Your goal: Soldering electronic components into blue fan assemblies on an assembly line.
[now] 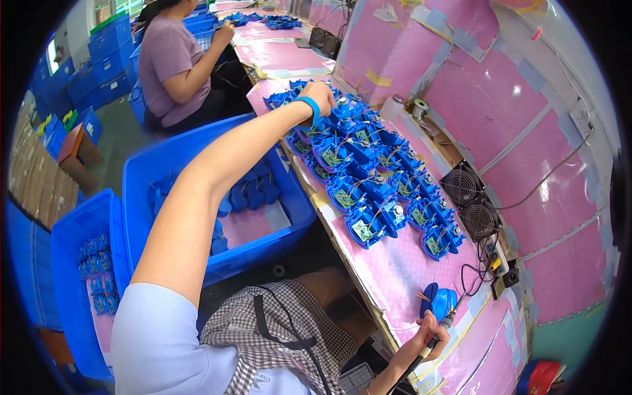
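My left arm is stretched across to the far part of a group of blue plastic housings (355, 155). There my left hand (319, 99), with a blue band at the wrist, is curled downward; its fingertips and whatever they grip are hidden. Many housings lie open, showing green circuit boards (363, 230) and thin wires. In my right hand (426, 339), near the table's front edge, is a soldering iron (432, 342), its tip slanting up and away. Just beyond those fingers sits a separate blue housing (442, 301) with wires sticking out; whether they touch it I cannot tell.
Blue bins (299, 214) with more blue parts stand left of the pink-covered table (408, 280). Small black fans (461, 184), a solder spool (419, 108) and a dark cable (469, 273) line the wall side. Another person (174, 66) sits farther along the table.
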`<state>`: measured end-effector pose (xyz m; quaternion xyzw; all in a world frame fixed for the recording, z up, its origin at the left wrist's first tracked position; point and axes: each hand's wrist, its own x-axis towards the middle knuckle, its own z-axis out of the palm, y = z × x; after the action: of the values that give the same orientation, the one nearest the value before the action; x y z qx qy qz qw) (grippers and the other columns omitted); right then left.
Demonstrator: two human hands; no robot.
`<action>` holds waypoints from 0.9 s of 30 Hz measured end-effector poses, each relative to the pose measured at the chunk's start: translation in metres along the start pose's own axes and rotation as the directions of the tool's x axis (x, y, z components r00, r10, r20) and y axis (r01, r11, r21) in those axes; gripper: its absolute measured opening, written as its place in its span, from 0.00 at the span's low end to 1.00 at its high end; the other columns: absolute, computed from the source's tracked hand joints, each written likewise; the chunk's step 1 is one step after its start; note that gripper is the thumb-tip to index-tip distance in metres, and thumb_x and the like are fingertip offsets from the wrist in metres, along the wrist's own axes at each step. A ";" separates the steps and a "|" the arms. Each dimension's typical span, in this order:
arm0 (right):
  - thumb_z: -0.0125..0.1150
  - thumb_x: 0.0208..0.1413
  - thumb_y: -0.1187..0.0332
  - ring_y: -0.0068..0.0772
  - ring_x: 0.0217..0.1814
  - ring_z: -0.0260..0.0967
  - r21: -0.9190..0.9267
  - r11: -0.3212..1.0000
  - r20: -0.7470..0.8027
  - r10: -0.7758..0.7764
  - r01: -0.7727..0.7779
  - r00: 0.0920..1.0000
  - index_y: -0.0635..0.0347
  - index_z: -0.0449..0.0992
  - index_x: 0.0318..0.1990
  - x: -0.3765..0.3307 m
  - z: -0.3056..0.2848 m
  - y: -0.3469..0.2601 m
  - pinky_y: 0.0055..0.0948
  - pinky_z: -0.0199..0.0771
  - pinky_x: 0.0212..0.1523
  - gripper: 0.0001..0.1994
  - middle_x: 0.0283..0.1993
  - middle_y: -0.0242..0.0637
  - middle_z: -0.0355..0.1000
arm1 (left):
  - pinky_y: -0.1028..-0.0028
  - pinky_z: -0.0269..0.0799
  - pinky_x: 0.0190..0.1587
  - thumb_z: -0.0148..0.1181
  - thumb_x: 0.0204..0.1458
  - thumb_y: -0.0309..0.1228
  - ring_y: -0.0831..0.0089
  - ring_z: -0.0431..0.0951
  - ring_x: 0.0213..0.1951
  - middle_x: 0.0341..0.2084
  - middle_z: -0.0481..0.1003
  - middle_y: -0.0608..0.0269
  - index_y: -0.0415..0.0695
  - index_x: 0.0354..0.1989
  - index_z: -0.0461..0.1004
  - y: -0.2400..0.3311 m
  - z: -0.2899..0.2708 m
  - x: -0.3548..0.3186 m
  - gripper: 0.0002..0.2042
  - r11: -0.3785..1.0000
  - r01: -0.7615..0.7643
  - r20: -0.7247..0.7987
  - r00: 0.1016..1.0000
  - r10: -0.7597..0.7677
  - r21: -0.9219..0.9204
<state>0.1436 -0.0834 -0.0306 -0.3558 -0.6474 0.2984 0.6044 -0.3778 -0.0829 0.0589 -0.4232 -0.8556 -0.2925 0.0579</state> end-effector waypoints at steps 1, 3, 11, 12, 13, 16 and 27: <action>0.54 0.58 0.79 0.29 0.33 0.68 0.009 1.000 0.003 -0.013 0.013 1.000 0.62 0.62 0.35 0.002 0.001 0.001 0.27 0.70 0.40 0.06 0.34 0.47 0.73 | 0.68 0.76 0.42 0.67 0.31 0.24 0.61 0.81 0.34 0.29 0.80 0.55 0.49 0.28 0.83 -0.003 -0.012 -0.009 0.11 0.998 0.031 -0.023 0.999 -0.032 -0.053; 0.55 0.58 0.78 0.32 0.31 0.69 -0.078 0.996 -0.001 -0.034 0.034 0.999 0.62 0.63 0.33 0.009 0.006 -0.004 0.30 0.72 0.40 0.07 0.32 0.48 0.74 | 0.70 0.76 0.40 0.68 0.32 0.28 0.67 0.81 0.32 0.27 0.81 0.58 0.47 0.31 0.83 -0.014 -0.044 -0.042 0.12 0.986 0.083 -0.073 0.993 -0.094 -0.147; 0.47 0.65 0.69 0.31 0.33 0.68 -0.325 0.751 0.509 -0.373 0.575 0.775 0.71 0.72 0.44 0.011 0.036 0.050 0.28 0.73 0.39 0.12 0.35 0.42 0.71 | 0.68 0.76 0.39 0.66 0.36 0.36 0.65 0.81 0.32 0.28 0.81 0.58 0.47 0.33 0.82 -0.145 -0.187 -0.371 0.13 0.859 0.512 -0.462 0.759 -0.459 -0.013; 0.47 0.65 0.70 0.31 0.33 0.68 -0.279 0.758 0.553 -0.376 0.590 0.744 0.71 0.72 0.45 0.005 0.048 0.051 0.28 0.73 0.39 0.12 0.36 0.42 0.71 | 0.69 0.76 0.38 0.65 0.41 0.35 0.69 0.81 0.33 0.31 0.81 0.58 0.46 0.37 0.81 -0.160 -0.203 -0.431 0.13 0.757 0.647 -0.465 0.701 -0.540 0.095; 0.47 0.65 0.70 0.31 0.34 0.68 -0.219 0.772 0.586 -0.384 0.596 0.714 0.71 0.72 0.45 -0.001 0.064 0.052 0.28 0.73 0.40 0.12 0.36 0.42 0.71 | 0.68 0.75 0.39 0.65 0.39 0.35 0.66 0.80 0.34 0.30 0.80 0.58 0.48 0.36 0.81 -0.187 -0.217 -0.505 0.14 0.656 0.718 -0.559 0.651 -0.514 0.232; 0.47 0.64 0.70 0.31 0.35 0.68 -0.093 0.796 0.655 -0.403 0.598 0.639 0.71 0.71 0.46 -0.016 0.102 0.054 0.28 0.73 0.41 0.12 0.38 0.41 0.70 | 0.56 0.73 0.39 0.58 0.39 0.29 0.53 0.76 0.36 0.28 0.76 0.51 0.50 0.26 0.80 -0.215 -0.233 -0.713 0.06 0.138 0.910 -0.704 0.392 -0.592 0.391; 0.46 0.64 0.72 0.31 0.38 0.68 -0.036 0.822 0.714 -0.377 0.569 0.590 0.70 0.69 0.50 -0.041 0.125 0.063 0.29 0.72 0.46 0.12 0.46 0.40 0.67 | 0.59 0.72 0.48 0.56 0.46 0.28 0.50 0.76 0.45 0.38 0.77 0.46 0.47 0.36 0.80 -0.251 -0.128 -0.905 0.09 -0.292 0.877 -0.486 -0.078 -0.870 0.381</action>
<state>0.0259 -0.0758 -0.1174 -0.1106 -0.9260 0.1458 0.3303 -0.0123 -0.8960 -0.2623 0.3968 -0.9151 0.0606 -0.0374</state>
